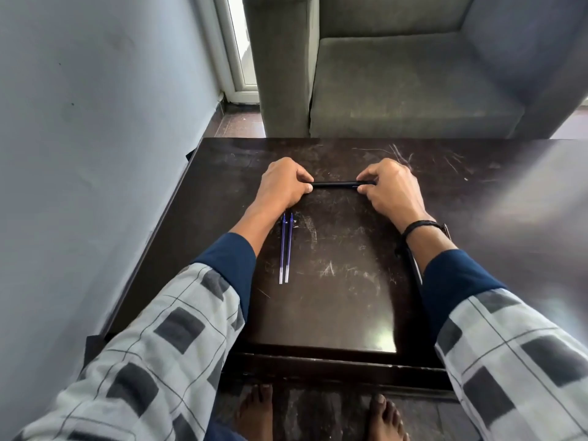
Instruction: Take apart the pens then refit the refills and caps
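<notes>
A black pen (334,184) lies level just above the dark table (343,313), held at both ends. My left hand (281,186) pinches its left end between thumb and fingers. My right hand (389,190) grips the right end the same way. Two blue refills (285,249) lie side by side on the table under my left wrist, pointing away from me. A thin dark pen part (413,262) lies on the table beside my right forearm, partly hidden by the sleeve.
A grey wall (95,122) runs close along the table's left edge. A grey armchair (397,81) stands just beyond the far edge. My bare feet (254,412) show on the floor below the near edge.
</notes>
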`<state>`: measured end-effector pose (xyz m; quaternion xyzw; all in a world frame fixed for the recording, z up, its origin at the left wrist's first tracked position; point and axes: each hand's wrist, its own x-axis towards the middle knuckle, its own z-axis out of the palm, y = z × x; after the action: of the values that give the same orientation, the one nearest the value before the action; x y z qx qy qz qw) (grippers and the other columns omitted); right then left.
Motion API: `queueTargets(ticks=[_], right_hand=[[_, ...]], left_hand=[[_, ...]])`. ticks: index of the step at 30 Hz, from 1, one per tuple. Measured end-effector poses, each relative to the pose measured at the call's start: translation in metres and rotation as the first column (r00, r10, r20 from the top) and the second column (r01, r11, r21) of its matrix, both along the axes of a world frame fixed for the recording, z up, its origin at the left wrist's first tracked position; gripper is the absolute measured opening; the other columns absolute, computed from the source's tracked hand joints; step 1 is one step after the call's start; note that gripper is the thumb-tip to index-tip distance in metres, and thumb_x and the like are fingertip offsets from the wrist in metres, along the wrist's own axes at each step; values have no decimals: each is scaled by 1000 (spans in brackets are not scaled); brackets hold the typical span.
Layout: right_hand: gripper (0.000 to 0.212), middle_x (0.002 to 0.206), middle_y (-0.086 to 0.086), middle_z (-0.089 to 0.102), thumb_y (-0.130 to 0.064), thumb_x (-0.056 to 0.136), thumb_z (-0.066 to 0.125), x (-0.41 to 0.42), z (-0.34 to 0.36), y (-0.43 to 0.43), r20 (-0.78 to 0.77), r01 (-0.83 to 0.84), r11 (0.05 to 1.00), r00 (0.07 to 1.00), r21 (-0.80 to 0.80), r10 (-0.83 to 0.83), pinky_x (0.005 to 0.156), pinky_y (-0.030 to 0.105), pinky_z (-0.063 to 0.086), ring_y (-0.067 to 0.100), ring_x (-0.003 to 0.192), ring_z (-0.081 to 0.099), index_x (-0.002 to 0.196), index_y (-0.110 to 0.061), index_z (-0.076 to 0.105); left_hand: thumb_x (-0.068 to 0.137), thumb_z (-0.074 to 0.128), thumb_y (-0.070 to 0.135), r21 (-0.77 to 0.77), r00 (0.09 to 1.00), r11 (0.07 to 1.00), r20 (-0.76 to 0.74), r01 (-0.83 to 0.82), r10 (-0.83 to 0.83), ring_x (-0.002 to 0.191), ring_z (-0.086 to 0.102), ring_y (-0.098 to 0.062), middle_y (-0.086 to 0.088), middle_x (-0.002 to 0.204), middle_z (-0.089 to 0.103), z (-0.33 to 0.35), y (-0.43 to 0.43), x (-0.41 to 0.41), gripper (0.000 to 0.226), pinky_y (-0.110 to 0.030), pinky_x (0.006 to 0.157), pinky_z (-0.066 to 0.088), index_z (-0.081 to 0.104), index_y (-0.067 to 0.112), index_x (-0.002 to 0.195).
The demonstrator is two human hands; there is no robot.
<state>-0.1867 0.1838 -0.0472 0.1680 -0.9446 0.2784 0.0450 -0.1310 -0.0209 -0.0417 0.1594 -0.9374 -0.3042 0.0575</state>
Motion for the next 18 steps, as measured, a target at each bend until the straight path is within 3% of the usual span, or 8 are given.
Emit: queueTargets(ticks=[8,13,15,18], right_hand=[[28,114,-1,63,-19,85,77,11,7,10,61,105,993,993,-58,-102,89,35,50,23,107,62,113,-26,73],[18,94,-6,73,-19,83,78,19,38,38,122,239,954,968,-181,-219,90,33,52,20,101,67,99,-26,77],[12,92,-4,74,-20,82,79,27,51,53,133,261,950,961,-168,-241,91,36,54,22,102,67,92,-26,77],[9,87,-1,74,-19,79,80,47,60,69,165,260,963,955,-74,-246,85,31,52,24,98,68,79,-27,76]], left_hand=[[84,83,22,-7,999,999,-40,-36,36,106,66,-21,0,117,63,-3,-6,10,35,-35,97,51,75,18,118],[84,83,26,47,994,998,-101,-47,52,108,65,-22,3,121,59,13,-3,26,34,-39,100,50,74,20,117],[85,82,27,69,991,997,-125,-37,45,108,65,-21,4,119,61,23,1,37,32,-41,101,50,75,21,116],[85,82,27,112,990,993,-132,-29,44,105,65,-18,4,112,65,31,9,59,28,-39,100,52,77,23,113]])
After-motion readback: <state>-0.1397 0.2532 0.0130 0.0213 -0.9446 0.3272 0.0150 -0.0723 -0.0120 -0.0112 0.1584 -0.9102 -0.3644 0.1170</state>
